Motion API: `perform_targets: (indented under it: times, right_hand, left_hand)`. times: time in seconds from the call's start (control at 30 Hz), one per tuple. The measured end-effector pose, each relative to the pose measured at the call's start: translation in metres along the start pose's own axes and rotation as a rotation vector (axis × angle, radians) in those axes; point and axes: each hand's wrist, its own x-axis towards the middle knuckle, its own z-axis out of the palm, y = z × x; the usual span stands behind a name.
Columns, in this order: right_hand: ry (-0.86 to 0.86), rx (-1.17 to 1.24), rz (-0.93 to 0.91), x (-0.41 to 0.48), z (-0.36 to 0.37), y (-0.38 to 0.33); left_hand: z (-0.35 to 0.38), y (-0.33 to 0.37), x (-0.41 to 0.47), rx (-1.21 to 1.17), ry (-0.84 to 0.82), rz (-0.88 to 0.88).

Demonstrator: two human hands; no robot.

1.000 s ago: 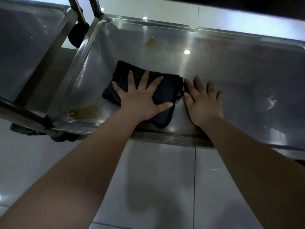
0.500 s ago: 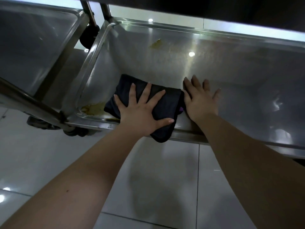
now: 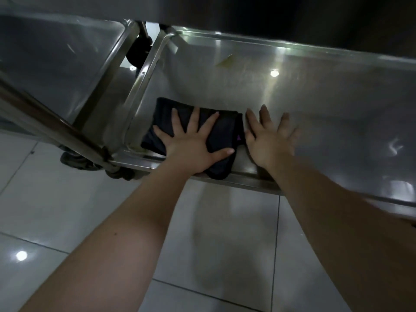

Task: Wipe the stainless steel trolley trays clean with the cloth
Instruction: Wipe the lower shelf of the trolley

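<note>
Left hand (image 3: pixel 193 147) spread flat on black cloth (image 3: pixel 225 131) for wiping pressure; right hand (image 3: pixel 270 136) spread, bracing on trolley tray (image 3: pixel 326 104).

Tray (image 3: pixel 326 109): steel, glossy, faint brushed grain, throws back bright light spots. Yellowish smear (image 3: pixel 225 61) on it: dull. Cloth (image 3: pixel 225 131): dark fabric, matt, soft-looking. Floor (image 3: pixel 67 199): pale tiles, smooth, glossy. Neighbouring tray (image 3: pixel 56 64): steel, softer sheen.
</note>
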Motion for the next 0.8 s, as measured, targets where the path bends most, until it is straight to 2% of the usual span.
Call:
perform_targets:
  times: [0.17,0.33,0.47,0.6,0.8]
  right_hand:
    - [0.090,0.027,0.005,-0.011,0.008,-0.003]
    - [0.104,0.015,0.003,-0.012,0.008,-0.007]
    - [0.100,-0.015,0.017,-0.014,0.006,-0.012]
    - [0.094,-0.006,0.016,-0.016,0.003,-0.010]
    - [0.082,0.024,0.004,-0.016,0.001,-0.009]
  left_hand:
    - [-0.001,-0.022,-0.012,-0.018,0.046,0.030]
    - [-0.011,-0.065,-0.015,-0.011,0.009,-0.080]
    - [-0.006,-0.030,-0.007,-0.029,-0.017,-0.141]
    - [0.002,0.017,-0.010,-0.050,-0.039,-0.101]
    - [-0.005,-0.025,-0.023,-0.071,-0.023,-0.131]
